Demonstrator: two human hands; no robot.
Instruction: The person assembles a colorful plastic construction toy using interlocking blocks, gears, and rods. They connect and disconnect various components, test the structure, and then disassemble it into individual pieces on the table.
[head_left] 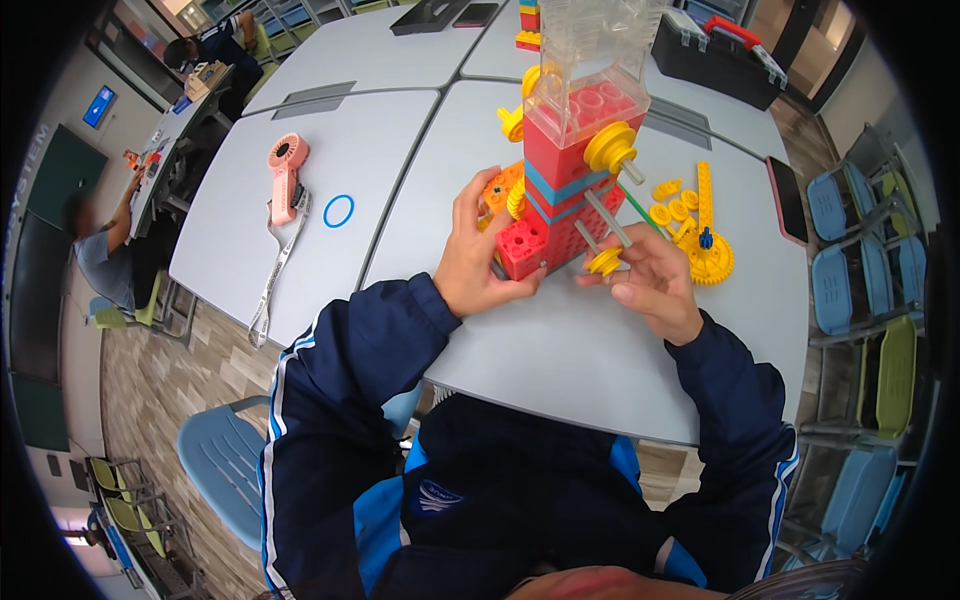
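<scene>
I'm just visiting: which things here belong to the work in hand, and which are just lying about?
Work in hand:
- red-and-blue brick tower
- clear box on top
- small yellow wheel
- probably the loose yellow gear

Apparently just lying about:
- pink fan
- phone
- black case
- blue ring, possibly a spare part

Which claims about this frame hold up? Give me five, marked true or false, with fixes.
1. The left hand is at the red block at the tower's foot. True.
2. The right hand lies on the pink fan. False: its fingers are at a small yellow wheel.
3. The ring on the table is green. False: blue.
4. The fan lies left of the tower. True.
5. A clear container tops the tower. True.
</scene>
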